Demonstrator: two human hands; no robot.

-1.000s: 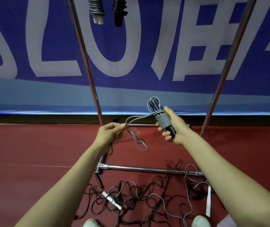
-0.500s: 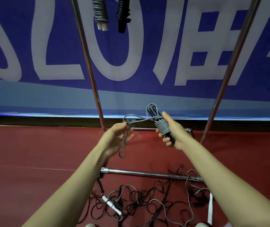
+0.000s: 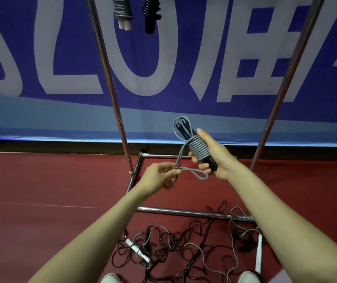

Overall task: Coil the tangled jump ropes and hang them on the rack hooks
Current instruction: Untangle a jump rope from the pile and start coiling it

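At six o'clock a tangle of thin black and grey jump ropes (image 3: 175, 248) sprawls on the red floor (image 3: 41, 180), partly across the chrome metal rack (image 3: 110, 78)'s low bar. Above it the left hand (image 3: 159, 176) pinches a loose grey loop (image 3: 196, 172). At one o'clock from it, the right hand (image 3: 214, 158) is wrapped round the grey cord coil on black handles (image 3: 198, 147). Far off at twelve o'clock hang two wound bundles, one grey (image 3: 121, 11) and one black (image 3: 151, 13).
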